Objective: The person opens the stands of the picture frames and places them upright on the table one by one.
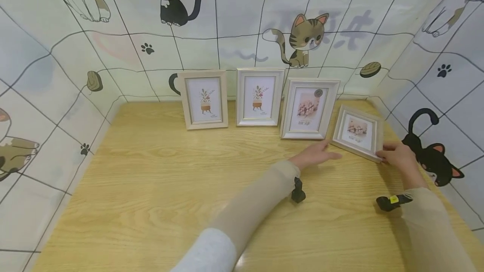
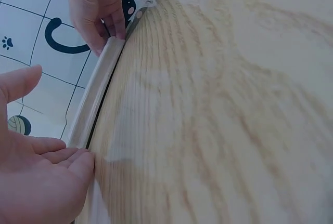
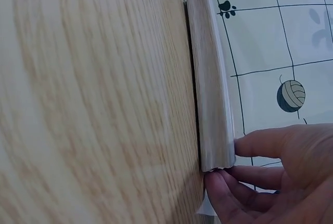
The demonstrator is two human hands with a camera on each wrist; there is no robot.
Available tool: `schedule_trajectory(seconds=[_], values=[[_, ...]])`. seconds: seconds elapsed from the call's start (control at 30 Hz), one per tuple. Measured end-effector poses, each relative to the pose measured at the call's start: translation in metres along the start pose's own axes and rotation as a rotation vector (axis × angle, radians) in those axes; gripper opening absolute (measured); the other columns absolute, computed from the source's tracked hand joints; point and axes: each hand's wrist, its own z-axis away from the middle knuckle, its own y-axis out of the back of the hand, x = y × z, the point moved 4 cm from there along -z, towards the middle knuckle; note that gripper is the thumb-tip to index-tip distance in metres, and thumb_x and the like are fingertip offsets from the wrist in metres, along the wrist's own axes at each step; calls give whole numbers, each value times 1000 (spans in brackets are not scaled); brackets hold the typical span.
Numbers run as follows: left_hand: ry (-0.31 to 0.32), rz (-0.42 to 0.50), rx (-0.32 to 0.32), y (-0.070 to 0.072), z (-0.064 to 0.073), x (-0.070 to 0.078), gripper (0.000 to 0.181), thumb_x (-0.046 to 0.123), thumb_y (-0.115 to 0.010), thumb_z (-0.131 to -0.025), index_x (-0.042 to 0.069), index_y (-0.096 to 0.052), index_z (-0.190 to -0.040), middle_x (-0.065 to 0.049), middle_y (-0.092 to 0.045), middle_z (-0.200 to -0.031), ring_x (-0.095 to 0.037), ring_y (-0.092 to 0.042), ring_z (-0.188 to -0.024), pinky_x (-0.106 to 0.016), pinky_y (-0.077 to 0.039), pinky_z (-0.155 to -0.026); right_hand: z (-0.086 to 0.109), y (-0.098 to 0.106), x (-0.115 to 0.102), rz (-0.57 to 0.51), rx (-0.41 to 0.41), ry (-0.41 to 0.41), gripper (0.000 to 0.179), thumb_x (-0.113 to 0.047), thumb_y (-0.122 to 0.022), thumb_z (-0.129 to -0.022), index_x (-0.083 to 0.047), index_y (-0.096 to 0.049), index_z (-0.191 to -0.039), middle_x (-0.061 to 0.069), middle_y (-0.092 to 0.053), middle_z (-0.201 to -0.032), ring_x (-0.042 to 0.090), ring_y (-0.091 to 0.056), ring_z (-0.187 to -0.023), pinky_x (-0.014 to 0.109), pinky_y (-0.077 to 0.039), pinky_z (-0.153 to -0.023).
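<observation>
A small picture frame [image 1: 358,132] with a pale wooden border and a pink flower print leans back at the right end of a row. My right hand [image 1: 401,158] pinches its lower right corner, thumb and fingers around the end of the bottom rail [image 3: 210,89] in the right wrist view. By the lower left corner is my left hand [image 1: 315,154], its fingers fairly straight and thumb spread away. In the left wrist view the left fingertips [image 2: 73,159] lie right at the rail's near end, not curled round it.
Left of it stand a white frame [image 1: 285,116] with a flower print, another white frame [image 1: 240,95] and a beige frame [image 1: 224,104], both with potted plant prints. Behind the wooden table [image 1: 151,188] hangs a cat-patterned sheet [image 1: 242,16], which also covers both sides.
</observation>
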Motion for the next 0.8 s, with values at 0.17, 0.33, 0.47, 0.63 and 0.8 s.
schedule_trajectory(seconds=[0.17, 0.33, 0.47, 0.63, 0.8], values=[[10, 22, -26, -1, -1, 1, 80, 52, -57, -96, 22, -20, -160, -1, -36, -161, -17, -36, -149, -35, -30, -124, 1, 0, 1, -14, -37, -21, 59, -26, -62, -97, 20, -47, -132, -6, -69, -67, 5, -57, -65, 34, -42, -73], [5, 26, -38, -2, -1, 0, 81, 51, -58, -96, 20, -19, -161, 0, -33, -162, -16, -33, -150, -32, -27, -125, 1, -3, 3, -51, -68, -49, 62, -28, -61, -97, 19, -44, -135, -14, -66, -63, 0, -59, -63, 48, -45, -86], [12, 28, -33, -4, -2, -2, 81, 50, -58, -96, 20, -19, -160, 1, -32, -163, -15, -32, -150, -31, -26, -125, 2, -4, 5, -67, -75, -49, 62, -27, -62, -97, 19, -44, -135, -12, -68, -64, 1, -59, -64, 54, -43, -92], [22, 13, -20, -6, -2, -4, 80, 50, -58, -96, 21, -20, -160, 3, -31, -163, -13, -30, -151, -30, -25, -125, 5, -3, 8, -79, -53, -51, 65, -30, -63, -95, 18, -45, -134, 7, -73, -81, 14, -60, -78, 58, -42, -94], [19, 21, -18, -5, -1, -4, 80, 50, -59, -96, 21, -21, -160, 4, -31, -163, -13, -29, -151, -30, -25, -125, 6, -3, 15, -161, -83, -97, 76, -41, -63, -95, 13, -39, -143, 16, -71, -100, 18, -65, -88, 54, -43, -99]])
